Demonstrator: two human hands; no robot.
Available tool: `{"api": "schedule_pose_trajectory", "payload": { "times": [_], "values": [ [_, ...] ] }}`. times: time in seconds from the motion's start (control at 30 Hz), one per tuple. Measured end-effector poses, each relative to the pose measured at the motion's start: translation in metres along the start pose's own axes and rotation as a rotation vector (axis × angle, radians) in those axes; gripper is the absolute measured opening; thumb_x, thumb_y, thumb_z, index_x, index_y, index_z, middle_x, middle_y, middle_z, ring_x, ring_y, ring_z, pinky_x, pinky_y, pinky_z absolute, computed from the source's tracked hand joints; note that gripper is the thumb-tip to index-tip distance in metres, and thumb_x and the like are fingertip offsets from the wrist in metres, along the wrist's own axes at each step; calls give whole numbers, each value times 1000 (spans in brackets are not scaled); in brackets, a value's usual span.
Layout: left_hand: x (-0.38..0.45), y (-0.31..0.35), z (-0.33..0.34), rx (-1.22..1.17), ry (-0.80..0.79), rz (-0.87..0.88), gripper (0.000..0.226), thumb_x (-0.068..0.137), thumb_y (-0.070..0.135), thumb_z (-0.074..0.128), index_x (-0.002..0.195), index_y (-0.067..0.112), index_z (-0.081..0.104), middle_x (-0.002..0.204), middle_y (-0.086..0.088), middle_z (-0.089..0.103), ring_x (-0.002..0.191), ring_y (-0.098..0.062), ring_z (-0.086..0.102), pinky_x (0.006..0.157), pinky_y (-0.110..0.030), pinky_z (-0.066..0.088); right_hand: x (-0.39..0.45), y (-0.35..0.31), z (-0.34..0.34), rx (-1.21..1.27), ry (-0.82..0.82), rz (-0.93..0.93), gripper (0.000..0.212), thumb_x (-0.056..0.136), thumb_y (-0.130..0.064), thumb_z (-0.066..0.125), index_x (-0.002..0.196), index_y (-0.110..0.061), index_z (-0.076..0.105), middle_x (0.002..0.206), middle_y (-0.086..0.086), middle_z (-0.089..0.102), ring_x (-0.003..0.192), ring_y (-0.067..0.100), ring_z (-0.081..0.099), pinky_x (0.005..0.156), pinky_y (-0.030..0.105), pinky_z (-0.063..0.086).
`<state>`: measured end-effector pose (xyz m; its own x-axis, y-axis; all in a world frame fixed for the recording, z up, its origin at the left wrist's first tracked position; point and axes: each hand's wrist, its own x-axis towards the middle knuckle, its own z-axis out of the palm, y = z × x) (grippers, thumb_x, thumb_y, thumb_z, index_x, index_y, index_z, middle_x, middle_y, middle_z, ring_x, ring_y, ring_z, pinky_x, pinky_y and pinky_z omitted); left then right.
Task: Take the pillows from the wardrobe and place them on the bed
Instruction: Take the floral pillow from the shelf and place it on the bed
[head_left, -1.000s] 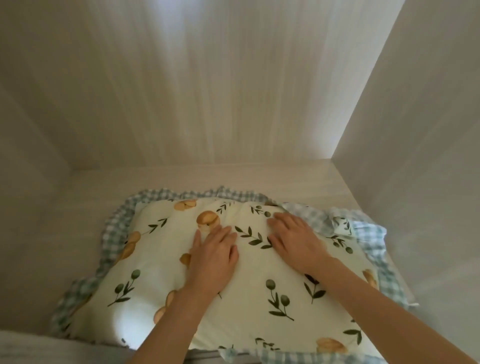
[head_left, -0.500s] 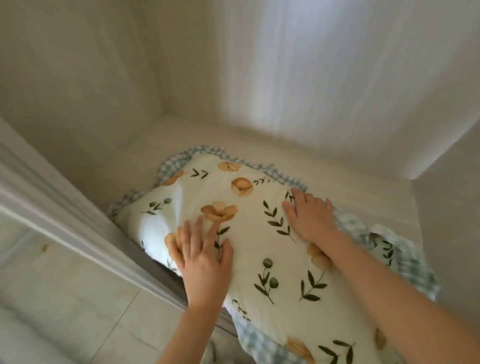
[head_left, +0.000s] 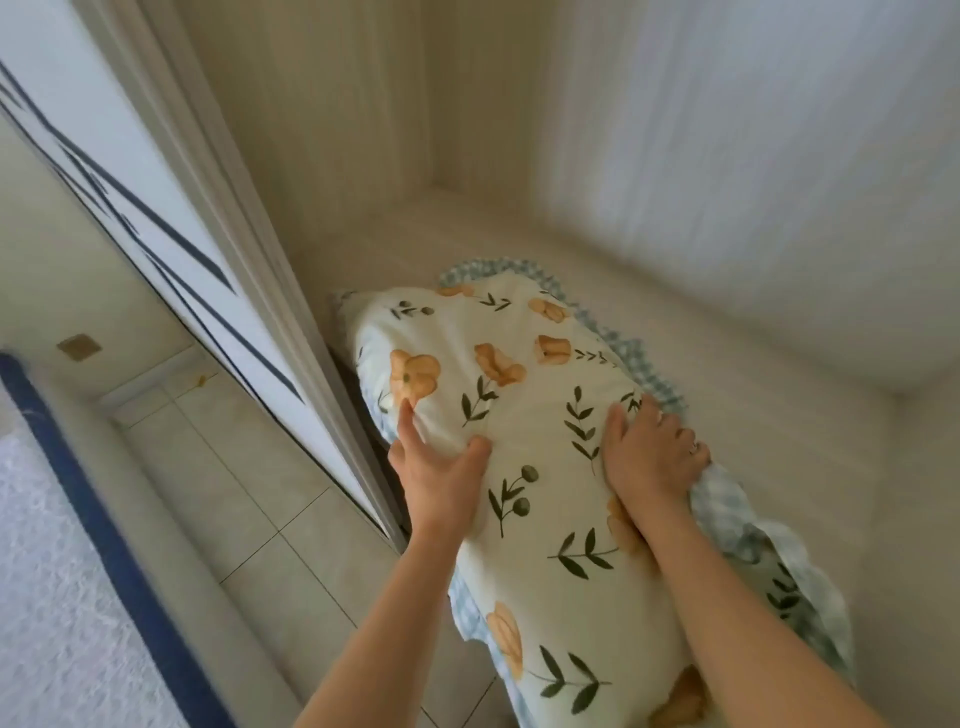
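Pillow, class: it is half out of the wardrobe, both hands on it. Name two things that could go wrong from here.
1. The pillow lies close against the wardrobe door edge; its checked frill might catch there.
2. The left hand only pinches the cover, so the fabric could slip as the pillow is pulled out.

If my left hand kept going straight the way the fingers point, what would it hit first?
Probably more of the pillow: the left hand already grips its floral cover, fingers pointing up along it. Past that comes the wardrobe's back wall, though depth is unclear.
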<state>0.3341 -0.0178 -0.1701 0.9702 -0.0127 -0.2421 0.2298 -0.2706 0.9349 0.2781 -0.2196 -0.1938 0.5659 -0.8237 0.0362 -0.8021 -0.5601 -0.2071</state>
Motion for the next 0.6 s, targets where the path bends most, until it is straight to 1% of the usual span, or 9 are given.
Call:
{"api": "schedule_pose_trajectory", "payload": {
  "times": [0.03, 0.07, 0.13, 0.23, 0.33, 0.4, 0.47, 0.5, 0.6],
  "values": [
    [-4, 4, -2, 1, -1, 39, 96, 70, 40, 74, 147, 46, 18, 128, 9, 32, 84, 4, 44, 61, -12, 36, -4, 0, -2, 13, -1, 25, 63, 93, -54, 18, 134, -13, 43, 128, 21, 54, 116, 40, 48, 104, 55, 30],
    [-7, 8, -4, -3, -3, 79, 95, 70, 39, 74, 146, 48, 19, 126, 12, 31, 85, 5, 44, 60, -8, 31, -9, 0, -3, 34, -2, 51, 63, 94, -54, 19, 133, -12, 44, 128, 22, 54, 116, 41, 48, 103, 55, 31],
    [-14, 15, -12, -11, 1, 162, 92, 69, 38, 74, 144, 50, 22, 127, 16, 31, 98, 0, 45, 65, -6, 29, -18, -1, -7, 80, -20, 94, 64, 94, -56, 19, 132, -12, 46, 129, 22, 54, 116, 41, 48, 103, 55, 32],
    [-24, 22, -32, -20, 35, 296, 90, 68, 37, 74, 141, 53, 25, 136, 17, 36, 116, -3, 41, 75, -7, 31, -35, -1, -12, 167, -82, 132, 68, 93, -60, 18, 135, -12, 40, 134, 21, 49, 120, 40, 45, 103, 55, 30],
    [-37, 33, -54, -21, 52, 450, 86, 68, 36, 72, 140, 54, 28, 137, 21, 41, 121, 5, 42, 91, -16, 36, -55, -5, -21, 295, -101, 152, 72, 91, -63, 17, 138, -12, 34, 136, 21, 46, 122, 41, 42, 103, 56, 28],
    [-47, 40, -70, -9, 73, 521, 86, 67, 36, 72, 137, 59, 28, 135, 23, 43, 124, 4, 43, 102, -28, 41, -67, -11, -29, 393, -105, 163, 76, 88, -67, 17, 140, -14, 30, 138, 21, 43, 125, 40, 39, 103, 58, 26],
    [-56, 44, -87, -18, 89, 574, 87, 67, 33, 74, 136, 60, 29, 136, 20, 46, 126, -8, 49, 101, -42, 49, -77, -18, -37, 519, -119, 172, 79, 85, -72, 18, 142, -17, 26, 142, 20, 38, 128, 40, 36, 104, 58, 25],
    [-60, 45, -97, -25, 97, 600, 88, 67, 32, 76, 137, 57, 30, 137, 17, 48, 124, -13, 53, 98, -45, 51, -81, -22, -41, 593, -129, 171, 81, 85, -74, 19, 143, -17, 25, 143, 20, 36, 129, 39, 34, 104, 57, 26],
    [-72, 46, -130, -29, 138, 689, 91, 66, 26, 79, 142, 49, 33, 136, 10, 52, 120, -17, 57, 92, -42, 55, -97, -39, -50, 792, -167, 143, 85, 85, -74, 18, 145, -13, 24, 146, 20, 34, 133, 38, 32, 109, 54, 27]
  ]
}}
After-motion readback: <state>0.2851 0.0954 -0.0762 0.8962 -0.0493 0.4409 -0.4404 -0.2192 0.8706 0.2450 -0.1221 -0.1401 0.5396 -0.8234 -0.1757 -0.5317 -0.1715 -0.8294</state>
